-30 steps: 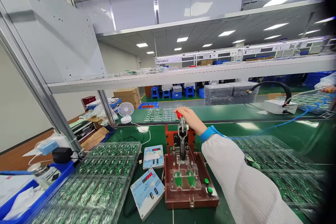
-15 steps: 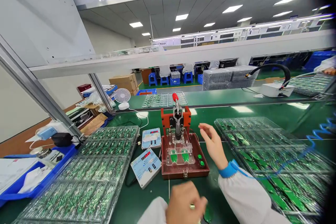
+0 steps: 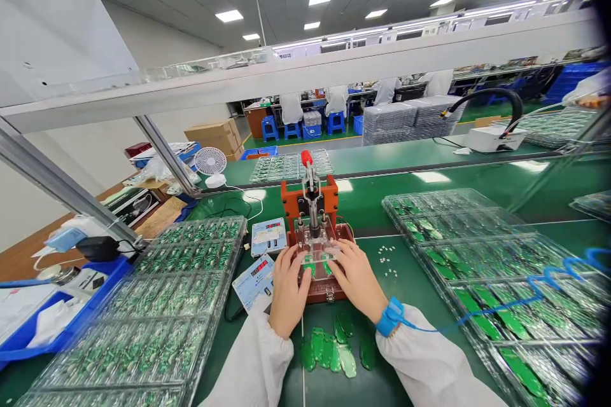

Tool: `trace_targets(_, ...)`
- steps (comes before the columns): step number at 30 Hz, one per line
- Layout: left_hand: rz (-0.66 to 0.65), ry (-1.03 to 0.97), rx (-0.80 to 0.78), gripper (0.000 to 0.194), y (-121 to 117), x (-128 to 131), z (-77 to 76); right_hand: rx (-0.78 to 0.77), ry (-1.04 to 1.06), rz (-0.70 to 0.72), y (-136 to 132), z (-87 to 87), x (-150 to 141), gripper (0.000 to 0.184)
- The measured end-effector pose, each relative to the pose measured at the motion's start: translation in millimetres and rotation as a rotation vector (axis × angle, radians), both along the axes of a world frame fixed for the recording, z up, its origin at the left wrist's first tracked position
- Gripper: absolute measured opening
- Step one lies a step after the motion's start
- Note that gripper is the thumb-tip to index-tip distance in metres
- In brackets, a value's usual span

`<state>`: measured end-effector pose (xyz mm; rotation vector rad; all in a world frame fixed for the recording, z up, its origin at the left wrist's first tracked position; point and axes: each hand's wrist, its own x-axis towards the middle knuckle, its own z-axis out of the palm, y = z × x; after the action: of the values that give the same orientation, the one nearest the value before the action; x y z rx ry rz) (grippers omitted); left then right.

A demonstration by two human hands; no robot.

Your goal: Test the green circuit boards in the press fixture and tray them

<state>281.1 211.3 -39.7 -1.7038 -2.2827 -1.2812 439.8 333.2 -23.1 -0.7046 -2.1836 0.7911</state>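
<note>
My left hand [image 3: 289, 289] and my right hand [image 3: 356, 276] rest side by side on the red-brown test fixture [image 3: 319, 293]. The fingertips of each hand are bent onto a small green circuit board [image 3: 309, 265] seated under the fixture's clear plate. Behind them the fixture's clamp lever with a red knob [image 3: 306, 158] stands upright, with no hand on it. Several loose green boards [image 3: 329, 346] lie on the green mat between my white sleeves. My right wrist wears a blue strap [image 3: 390, 317] with a coiled blue cord.
Clear trays of green boards flank the fixture at left [image 3: 157, 311] and right [image 3: 477, 254]. Two small meters [image 3: 260, 267] sit left of the fixture, and tiny white parts [image 3: 386, 257] lie to its right. A fan [image 3: 210, 162] stands behind. Other people sit far back.
My right hand left the red lever knob and came down to the fixture. My left hand came up into view and joined it. The view tilted downward.
</note>
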Motion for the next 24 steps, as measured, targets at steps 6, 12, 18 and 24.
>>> trace_targets(6, 0.078, -0.15, 0.176, 0.021, -13.2, 3.7, 3.4, -0.194, 0.032, 0.075, -6.3, 8.8, 14.3, 0.023)
trace_targets(12, 0.06, -0.003, 0.252, 0.015, -29.6, 27.4, 1.6, -0.353, 0.04, 0.16, -38.5, 14.2, 23.5, 0.015)
trace_targets(18, -0.112, -0.023, 0.21, 0.02, -39.8, 27.6, -13.9, -0.396, 0.008, 0.06, -61.1, 17.6, 49.4, 0.013)
trace_targets(24, -0.077, -0.205, 0.158, 0.038, -41.4, 17.7, -21.5, -0.304, -0.149, -0.348, -41.7, 19.1, 165.7, 0.024)
